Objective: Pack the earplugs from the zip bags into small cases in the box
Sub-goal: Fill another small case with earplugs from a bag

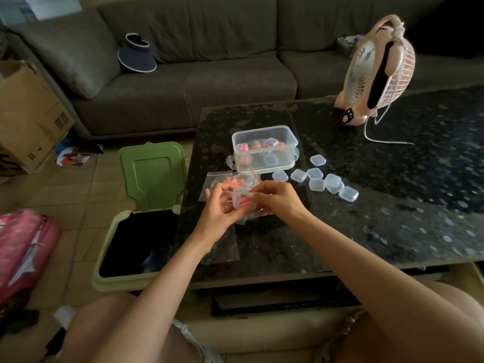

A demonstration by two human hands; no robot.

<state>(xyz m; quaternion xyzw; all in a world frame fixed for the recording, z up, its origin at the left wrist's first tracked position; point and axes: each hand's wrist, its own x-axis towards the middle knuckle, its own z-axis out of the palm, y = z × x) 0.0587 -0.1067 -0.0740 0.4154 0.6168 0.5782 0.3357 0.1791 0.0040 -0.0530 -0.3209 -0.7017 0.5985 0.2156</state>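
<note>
My left hand (219,208) holds a small clear case (237,198), its lid swung open, above the dark table (366,221). My right hand (275,197) pinches at the case's edge, where pink earplugs show inside. Just behind the hands lie zip bags (222,182) with orange earplugs and red seal lines. The clear plastic box (264,149) stands further back with several filled cases inside. Several empty clear cases (318,179) are scattered to its right.
An empty zip bag (222,247) lies near the table's front edge. A green-lidded bin (138,231) stands open on the floor at the left. A pink fan (377,72) with its cord sits at the table's back. A sofa is behind; a pink bag (23,247) lies at left.
</note>
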